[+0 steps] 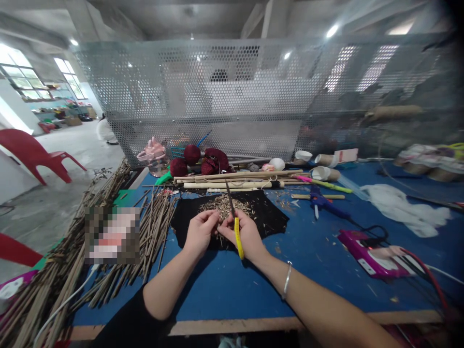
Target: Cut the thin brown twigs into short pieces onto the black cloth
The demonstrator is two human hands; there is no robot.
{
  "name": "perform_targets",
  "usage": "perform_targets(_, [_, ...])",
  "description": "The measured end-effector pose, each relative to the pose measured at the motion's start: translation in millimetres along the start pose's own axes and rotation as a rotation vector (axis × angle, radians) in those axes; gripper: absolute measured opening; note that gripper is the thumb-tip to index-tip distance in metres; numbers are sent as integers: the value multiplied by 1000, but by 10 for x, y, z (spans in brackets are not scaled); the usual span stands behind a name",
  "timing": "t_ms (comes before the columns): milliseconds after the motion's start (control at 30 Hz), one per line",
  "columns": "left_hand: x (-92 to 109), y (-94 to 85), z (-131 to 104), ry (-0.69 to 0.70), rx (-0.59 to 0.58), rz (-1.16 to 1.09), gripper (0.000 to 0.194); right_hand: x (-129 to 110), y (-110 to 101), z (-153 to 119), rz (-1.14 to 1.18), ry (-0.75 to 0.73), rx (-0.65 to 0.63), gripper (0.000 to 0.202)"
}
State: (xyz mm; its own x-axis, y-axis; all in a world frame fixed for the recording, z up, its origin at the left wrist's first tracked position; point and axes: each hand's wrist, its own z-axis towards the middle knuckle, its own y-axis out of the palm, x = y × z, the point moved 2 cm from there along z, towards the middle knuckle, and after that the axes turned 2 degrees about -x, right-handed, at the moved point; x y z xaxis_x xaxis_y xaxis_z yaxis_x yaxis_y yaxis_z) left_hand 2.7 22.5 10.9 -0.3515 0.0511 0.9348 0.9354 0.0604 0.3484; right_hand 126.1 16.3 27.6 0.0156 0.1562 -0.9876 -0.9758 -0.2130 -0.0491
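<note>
My right hand [249,238] is closed round a pair of scissors [238,238] with yellow handles, its dark blades pointing away from me. My left hand [199,231] is closed in a pinch, its fingertips close to those of my right hand; whatever they hold is too small to make out. Both hands are over a black cloth [270,212] on the table. On this cloth lies a heap of short, pale brown cut pieces [244,207], partly hidden behind my fingers.
Thin dry sticks [154,232] lie left, beside a longer bundle [61,280]. Behind the cloth are pale rods [232,185] and dark red balls [192,154]. A blue glue gun [328,205], a purple power strip [373,256] and a white plastic bag [406,208] occupy the right.
</note>
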Motion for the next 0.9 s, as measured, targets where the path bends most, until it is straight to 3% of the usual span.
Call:
perform_targets(200, [-57, 39, -31, -44, -144, 55, 44, 43, -62, 35, -68, -29, 75, 30])
perform_targets(367, [-66, 39, -19, -27, -149, 14, 46, 99, -118, 101, -31, -38, 134, 35])
perform_targets(567, [-23, 55, -47, -47, -336, -65, 52, 133, -140, 115, 25, -66, 125, 38])
perform_targets(700, [-27, 54, -58, -88, -320, -38, 54, 109, -135, 106, 42, -59, 102, 36])
perform_targets(900, [-37, 82, -50, -1, -325, 15, 51, 62, -213, 158, 87, -161, 161, 31])
